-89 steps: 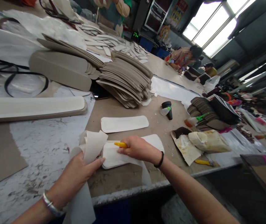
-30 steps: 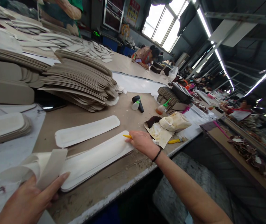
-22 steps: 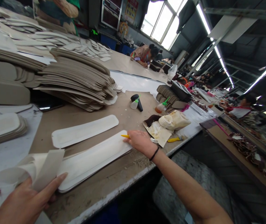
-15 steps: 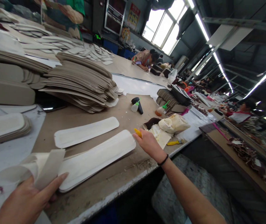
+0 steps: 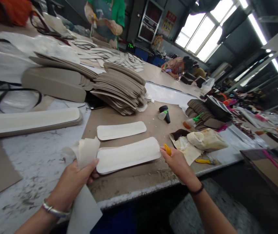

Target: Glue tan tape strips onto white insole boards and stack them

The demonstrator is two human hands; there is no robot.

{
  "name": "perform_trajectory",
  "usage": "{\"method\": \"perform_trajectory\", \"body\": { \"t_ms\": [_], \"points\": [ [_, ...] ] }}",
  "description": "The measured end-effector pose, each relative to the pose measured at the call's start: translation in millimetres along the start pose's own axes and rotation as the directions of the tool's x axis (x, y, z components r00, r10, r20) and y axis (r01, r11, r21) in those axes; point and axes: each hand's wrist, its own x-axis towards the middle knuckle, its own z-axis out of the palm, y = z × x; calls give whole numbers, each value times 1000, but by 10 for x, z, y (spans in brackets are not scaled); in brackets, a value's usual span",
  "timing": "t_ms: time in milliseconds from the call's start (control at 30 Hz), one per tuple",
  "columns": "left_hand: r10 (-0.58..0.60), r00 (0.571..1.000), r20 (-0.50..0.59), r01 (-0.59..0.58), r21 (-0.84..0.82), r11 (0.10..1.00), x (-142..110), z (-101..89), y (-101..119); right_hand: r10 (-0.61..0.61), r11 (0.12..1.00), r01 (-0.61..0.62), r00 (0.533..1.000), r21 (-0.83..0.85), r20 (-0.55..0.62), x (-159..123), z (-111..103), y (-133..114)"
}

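Note:
My left hand [image 5: 73,181] grips a curled strip of pale backing paper [image 5: 84,152] at the near-left end of a long white padded piece [image 5: 128,155] lying on the bench. Just off that piece's right end is my right hand [image 5: 176,161], closed around a small yellow-handled tool [image 5: 168,149]. A second, shorter white padded piece [image 5: 120,130] lies flat just beyond the first one.
A fanned stack of tan board pieces [image 5: 120,87] sits behind, with longer stacks [image 5: 30,122] to the left. Glue bottles [image 5: 163,113], a stained rag bundle [image 5: 206,139] and a yellow tool [image 5: 203,161] lie to the right. Other people work further along the bench [image 5: 129,191].
My right hand with the yellow tool slid along the long white piece to its right end and lifted off it. My left hand kept hold of the curled paper strip.

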Motion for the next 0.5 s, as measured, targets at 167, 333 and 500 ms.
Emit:
{"method": "perform_trajectory", "body": {
  "t_ms": [167,333,500],
  "points": [
    [-40,999,-30,44,136,990,-68,-43,162,-59,998,57,996,-30,-61,-57,112,-3],
    [-27,996,-81,47,261,964,-161,-127,280,-59,998,60,997,19,-51,-123,109,-11],
    [-59,994,-95,78,216,973,52,-252,-130,-77,990,82,996,119,-49,-126,105,36]
  ]
}}
